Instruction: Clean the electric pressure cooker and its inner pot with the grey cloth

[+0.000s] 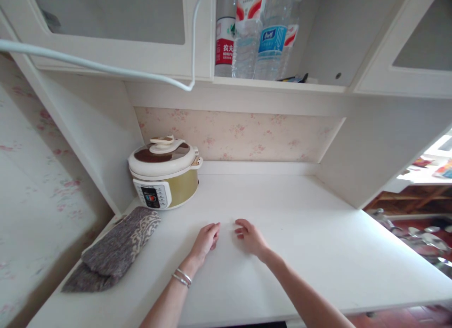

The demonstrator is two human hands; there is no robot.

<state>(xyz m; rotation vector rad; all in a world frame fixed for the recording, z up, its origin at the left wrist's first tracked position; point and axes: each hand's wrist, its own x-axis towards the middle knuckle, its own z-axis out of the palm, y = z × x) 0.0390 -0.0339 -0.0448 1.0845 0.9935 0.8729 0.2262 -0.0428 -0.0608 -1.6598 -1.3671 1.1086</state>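
Over the white countertop, my left hand has its fingers curled in, and nothing shows in it. Two silver bangles circle that wrist. A short gap separates it from my right hand, whose fingers are bent and slightly apart, holding nothing. Behind and to the left of my left hand stands a white and olive-green electric pressure cooker with its lid on and its control panel facing me. In front of the cooker lies a folded grey-brown cloth with a pale lacy pattern along one side.
Above the counter, an open cabinet shelf bears several plastic bottles. A white cable hangs across the upper left. White side panels bound the niche, with floral wallpaper at the back. Blurred items lie beyond the counter on the right.
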